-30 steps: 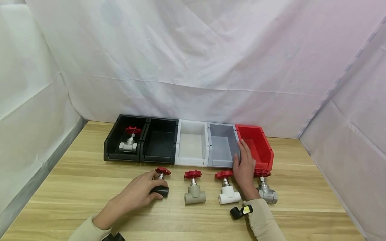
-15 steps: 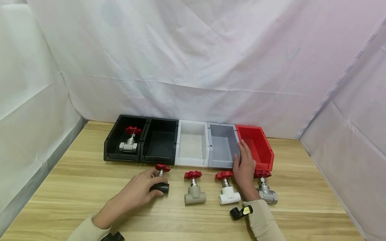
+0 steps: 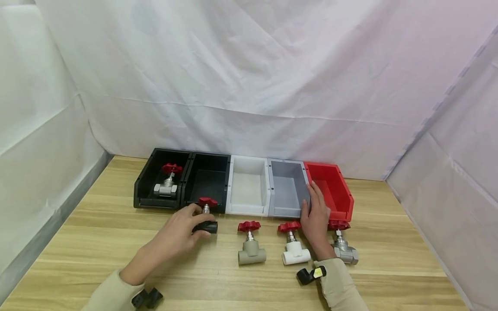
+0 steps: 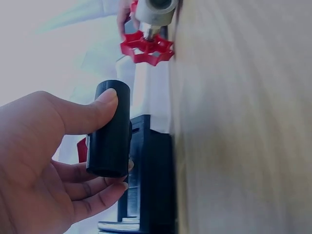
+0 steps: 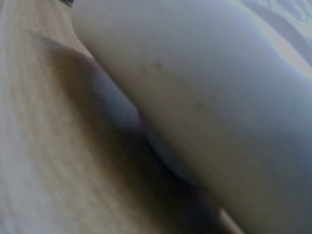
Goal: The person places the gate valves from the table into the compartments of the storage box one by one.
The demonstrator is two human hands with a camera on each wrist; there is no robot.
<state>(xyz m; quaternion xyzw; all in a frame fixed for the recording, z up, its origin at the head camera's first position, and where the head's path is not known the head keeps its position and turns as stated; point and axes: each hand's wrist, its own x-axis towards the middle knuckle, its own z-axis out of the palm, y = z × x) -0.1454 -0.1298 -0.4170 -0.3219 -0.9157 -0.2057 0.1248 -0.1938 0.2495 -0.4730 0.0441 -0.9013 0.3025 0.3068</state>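
Head view, left hand (image 3: 175,233): the black valve (image 3: 206,227) is being gripped by its pipe body, thumb and fingers being parted only by the pipe's thickness
Black valve: it is being held just in front of the second black bin (image 3: 210,179) from the left, its red handwheel (image 3: 208,201) being seen across that bin's front edge
Head view, right hand (image 3: 316,218): nearly straight fingers are being rested along the wall between the grey bin (image 3: 288,211) and the red bin (image 3: 344,190), the thumb being spread away from them
Table (image 3: 218,280): a beige valve (image 3: 252,251) and a white valve (image 3: 296,252) are being supported between the hands
Left wrist view: the thumb is being pressed on the near side of the black pipe, the other fingers being curled behind it
Right wrist view: a blurred pale form (image 5: 195,107) is being shown; whether any fingers are being bent cannot be told here
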